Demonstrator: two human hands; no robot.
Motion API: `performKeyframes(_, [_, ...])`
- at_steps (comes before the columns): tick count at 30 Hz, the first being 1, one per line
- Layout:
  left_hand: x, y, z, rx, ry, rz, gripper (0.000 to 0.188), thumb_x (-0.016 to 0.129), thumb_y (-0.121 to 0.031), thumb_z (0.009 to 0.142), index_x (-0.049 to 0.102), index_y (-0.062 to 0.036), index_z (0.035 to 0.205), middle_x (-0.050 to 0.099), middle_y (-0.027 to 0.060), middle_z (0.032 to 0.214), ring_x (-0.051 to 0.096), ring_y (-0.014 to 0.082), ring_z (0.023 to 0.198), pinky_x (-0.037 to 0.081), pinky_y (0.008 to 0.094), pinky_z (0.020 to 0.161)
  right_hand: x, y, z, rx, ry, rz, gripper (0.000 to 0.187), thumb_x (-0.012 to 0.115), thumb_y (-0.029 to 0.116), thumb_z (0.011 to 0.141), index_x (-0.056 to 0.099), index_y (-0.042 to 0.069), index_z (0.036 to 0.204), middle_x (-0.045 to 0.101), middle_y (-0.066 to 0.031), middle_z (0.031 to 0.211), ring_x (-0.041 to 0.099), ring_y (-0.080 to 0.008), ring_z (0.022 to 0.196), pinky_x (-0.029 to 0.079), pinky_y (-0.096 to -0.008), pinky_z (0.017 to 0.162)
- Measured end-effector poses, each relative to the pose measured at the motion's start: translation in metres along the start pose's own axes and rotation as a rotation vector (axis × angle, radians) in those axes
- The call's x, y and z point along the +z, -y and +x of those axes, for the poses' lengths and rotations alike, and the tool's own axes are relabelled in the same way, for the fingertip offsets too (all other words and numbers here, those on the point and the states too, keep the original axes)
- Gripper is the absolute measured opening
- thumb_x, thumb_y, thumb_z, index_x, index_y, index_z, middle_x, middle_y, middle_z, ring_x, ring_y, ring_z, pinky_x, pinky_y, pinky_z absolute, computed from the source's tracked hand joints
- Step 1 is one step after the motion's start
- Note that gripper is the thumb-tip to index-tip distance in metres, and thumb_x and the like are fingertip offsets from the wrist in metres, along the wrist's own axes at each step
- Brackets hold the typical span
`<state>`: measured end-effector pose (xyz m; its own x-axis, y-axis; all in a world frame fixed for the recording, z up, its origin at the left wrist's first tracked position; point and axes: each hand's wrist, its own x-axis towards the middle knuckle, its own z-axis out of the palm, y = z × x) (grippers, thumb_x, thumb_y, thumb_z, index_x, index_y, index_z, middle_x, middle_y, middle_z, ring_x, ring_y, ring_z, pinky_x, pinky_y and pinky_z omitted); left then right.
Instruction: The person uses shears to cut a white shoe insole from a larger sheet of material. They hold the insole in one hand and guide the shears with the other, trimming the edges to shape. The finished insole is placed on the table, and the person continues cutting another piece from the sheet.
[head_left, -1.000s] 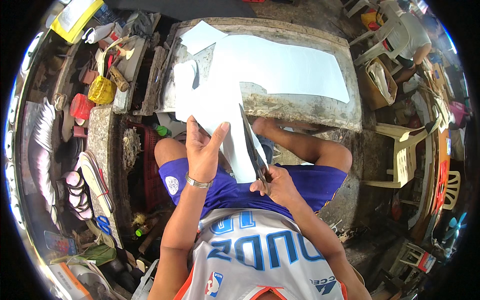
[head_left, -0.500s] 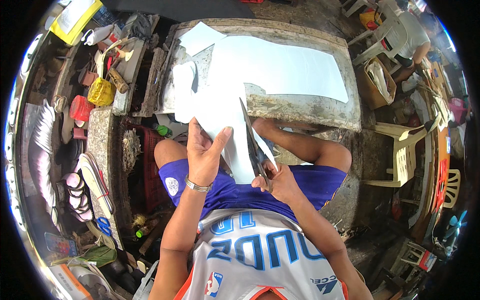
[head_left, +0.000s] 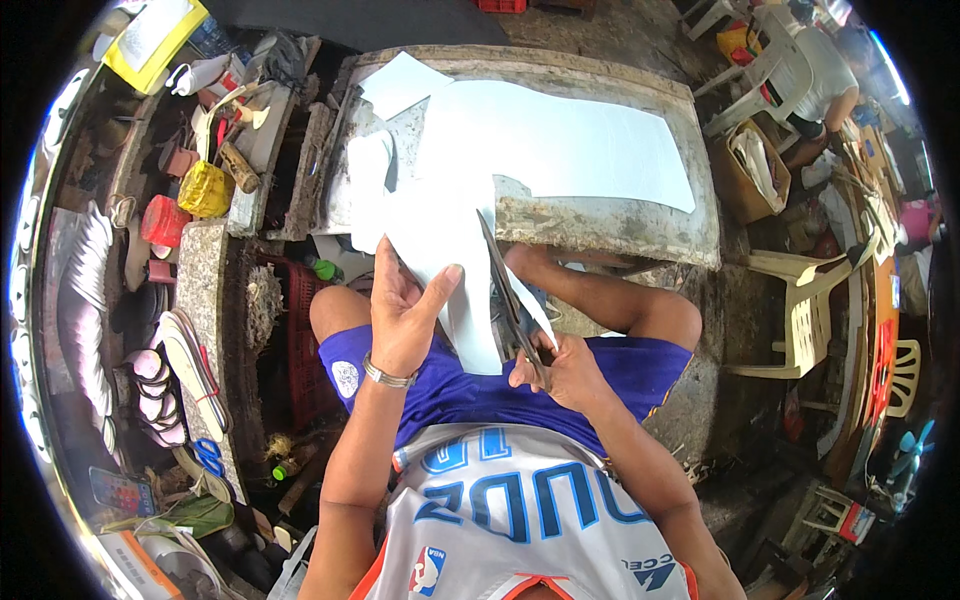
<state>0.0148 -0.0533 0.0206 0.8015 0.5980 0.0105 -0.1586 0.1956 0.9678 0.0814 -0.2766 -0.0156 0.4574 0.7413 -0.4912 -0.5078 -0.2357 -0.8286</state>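
My left hand [head_left: 403, 318] grips a white sheet [head_left: 430, 225], its thumb on top and its fingers partly hidden beneath. This sheet reaches from the table's near edge to above my lap. In my right hand [head_left: 570, 374] is a pair of long dark scissors [head_left: 503, 285], its blades along the sheet's right side and pointing away from me. A narrow white strip [head_left: 537, 314] hangs to the right of the blades and runs down to my right fingers. The handles are mostly hidden by that hand.
A low worn table [head_left: 610, 228] bears a large white sheet [head_left: 570, 140] and a smaller piece [head_left: 402, 84]. On the left are stacked sandal soles [head_left: 190, 365], blue-handled scissors [head_left: 208, 456] and a red container [head_left: 163, 220]. Plastic chairs [head_left: 800, 310] stand right, with another person [head_left: 820, 75] beyond.
The scissors have shifted slightly toward me, and their tips lie a little lower along the sheet. My left hand keeps its grip in nearly the same place.
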Motion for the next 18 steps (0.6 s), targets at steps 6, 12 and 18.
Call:
performKeyframes(6, [-0.006,-0.005,0.003,-0.04,0.036,-0.006,0.079,0.07,0.007,0.093,0.027,-0.0004,0.16,0.05,0.011,0.148,0.053,0.018,0.134,0.046,0.0358,0.113,-0.005,0.001,-0.003,-0.026,-0.007,-0.102,0.039,0.093,0.031,0.08,0.066,0.006,0.092,0.073,-0.0047,0.079,0.062,-0.0086,0.064,0.044,-0.0219,0.057])
performKeyframes(12, [-0.011,-0.007,0.005,-0.033,0.071,0.005,0.084,0.069,0.008,0.091,0.024,-0.0005,0.162,0.049,0.0118,0.149,0.053,0.019,0.135,0.047,0.0365,0.112,-0.007,0.001,-0.005,-0.028,0.021,-0.039,0.036,0.093,0.025,0.081,0.066,0.005,0.092,0.073,-0.0056,0.078,0.062,-0.0092,0.062,0.044,-0.0227,0.054])
performKeyframes(18, [-0.016,-0.006,0.006,-0.039,0.073,0.004,0.086,0.07,0.007,0.09,0.023,0.0011,0.162,0.049,0.0125,0.15,0.051,0.0208,0.137,0.043,0.0372,0.115,-0.01,0.003,-0.008,0.021,0.014,-0.184,0.03,0.09,0.019,0.085,0.065,0.004,0.094,0.076,-0.0094,0.082,0.067,-0.011,0.065,0.045,-0.0232,0.053])
